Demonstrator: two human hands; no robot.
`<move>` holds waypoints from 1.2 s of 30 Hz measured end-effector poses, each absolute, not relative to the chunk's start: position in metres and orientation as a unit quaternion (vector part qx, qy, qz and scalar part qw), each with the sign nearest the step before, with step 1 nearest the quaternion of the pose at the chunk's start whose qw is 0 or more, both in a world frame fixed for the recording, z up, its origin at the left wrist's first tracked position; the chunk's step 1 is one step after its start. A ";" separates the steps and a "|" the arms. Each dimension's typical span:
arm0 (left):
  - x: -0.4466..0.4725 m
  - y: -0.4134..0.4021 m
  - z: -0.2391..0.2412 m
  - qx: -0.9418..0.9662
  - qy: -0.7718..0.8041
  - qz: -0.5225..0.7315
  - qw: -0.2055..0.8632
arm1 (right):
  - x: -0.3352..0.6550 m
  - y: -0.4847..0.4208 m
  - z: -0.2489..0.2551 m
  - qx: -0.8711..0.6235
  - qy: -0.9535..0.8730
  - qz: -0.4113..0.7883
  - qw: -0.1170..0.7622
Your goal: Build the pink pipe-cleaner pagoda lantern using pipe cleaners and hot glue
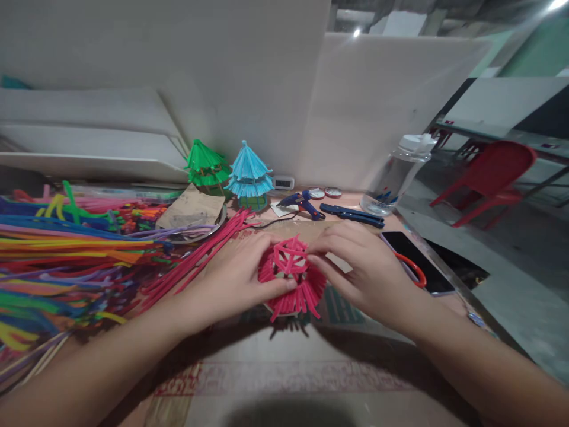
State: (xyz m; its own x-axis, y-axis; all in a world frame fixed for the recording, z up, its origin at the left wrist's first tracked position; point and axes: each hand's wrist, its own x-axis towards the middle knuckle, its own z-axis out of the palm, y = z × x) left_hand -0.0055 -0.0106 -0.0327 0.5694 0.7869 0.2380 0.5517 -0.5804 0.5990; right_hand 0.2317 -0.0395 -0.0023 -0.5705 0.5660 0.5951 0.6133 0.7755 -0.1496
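A pink pipe-cleaner piece (291,279), round with a wheel-like top and a fringe of short ends hanging down, is held just above the table in the middle. My left hand (235,279) grips its left side, thumb pressed on the lower rim. My right hand (364,270) pinches its right upper edge with the fingertips. A loose bundle of pink pipe cleaners (200,255) lies just left of my left hand.
A big pile of many-coloured pipe cleaners (57,255) fills the left. At the back stand a green (205,166) and a blue (249,175) tiered pipe-cleaner tower, a blue glue gun (302,203), pliers (353,214) and a water bottle (398,175). A phone (415,261) lies right; red chair (493,178) beyond.
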 end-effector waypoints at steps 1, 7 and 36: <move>-0.005 -0.011 -0.033 0.854 0.393 0.249 0.234 | 0.232 -0.039 -0.002 -0.332 -0.886 -0.045 0.321; -0.005 -0.010 -0.034 0.852 0.396 0.250 0.236 | 0.237 -0.039 -0.001 -0.329 -0.890 -0.062 0.311; -0.005 -0.010 -0.032 0.854 0.387 0.252 0.239 | 0.251 -0.042 0.018 -0.333 -0.893 -0.029 0.302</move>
